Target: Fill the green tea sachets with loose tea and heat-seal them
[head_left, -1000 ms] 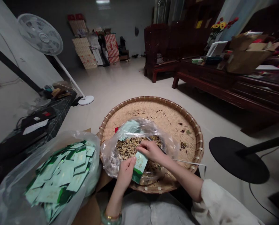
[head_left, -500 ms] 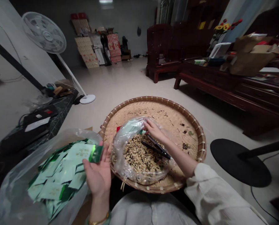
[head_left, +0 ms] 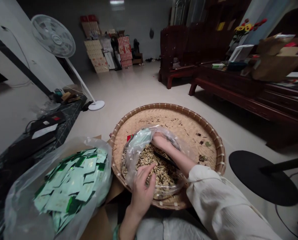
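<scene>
We're stirring dried herb mix [head_left: 149, 165], by the look of it, inside clear plastic bag [head_left: 132, 166] resting on round bamboo tray [head_left: 209, 128], toward its near rim. Left hand [head_left: 144, 188] is spreading loosely, fingers pressing into mix. Right hand [head_left: 160, 141] is curling at bag's far side; grip on black tongs [head_left: 165, 159] unclear. Pale green sachets [head_left: 71, 180] are lying in second bag [head_left: 21, 206] at left. Next move is calling for turning mix up from bag's bottom.

L hand [head_left: 144, 190] is positioned lower centre of frame, palm down, fingers spread & curled downward. L wrist [head_left: 129, 221] is held low, near bottom edge. R hand [head_left: 160, 140] is placed at centre, fingers obscured. R forearm [head_left: 177, 158] is extended diagonally from lower right.
</scene>
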Tool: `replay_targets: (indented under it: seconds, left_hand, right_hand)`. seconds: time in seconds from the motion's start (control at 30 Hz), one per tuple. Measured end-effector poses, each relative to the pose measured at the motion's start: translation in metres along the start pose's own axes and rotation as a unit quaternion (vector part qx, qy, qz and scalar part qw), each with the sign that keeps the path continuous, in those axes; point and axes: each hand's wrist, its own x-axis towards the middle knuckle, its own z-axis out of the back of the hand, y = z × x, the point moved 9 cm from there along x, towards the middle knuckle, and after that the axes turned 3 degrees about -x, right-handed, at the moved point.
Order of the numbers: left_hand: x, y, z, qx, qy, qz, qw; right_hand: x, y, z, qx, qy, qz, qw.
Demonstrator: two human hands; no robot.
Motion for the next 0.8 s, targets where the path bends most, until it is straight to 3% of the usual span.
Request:
replay_targets:
  seconds: [0.07,0.17,0.23,0.63,0.8]
  left_hand:
    - [0.006,0.019,-0.003,-0.022,0.001,0.05,0.999]
    - [0.017,0.048,0.007,-0.071,-0.057,0.127,0.988]
    - [0.022,0.058,0.014,-0.09,-0.091,0.145,0.981]
    - [0.024,0.059,0.019,-0.141,-0.123,0.122,0.975]
    - [0.026,0.047,0.02,-0.132,-0.128,0.109,0.977]
  right_hand:
    - [-0.002,-0.008,0.0,0.012,-0.016,-0.018,1.0]
    - [-0.002,-0.014,0.005,0.045,-0.051,-0.023,0.997]
    - [-0.002,-0.017,0.008,0.069,-0.073,-0.021,0.995]
    - [-0.008,-0.042,0.01,0.238,-0.173,0.008,0.956]
    - [0.001,-0.055,-0.003,0.263,-0.164,-0.021,0.95]
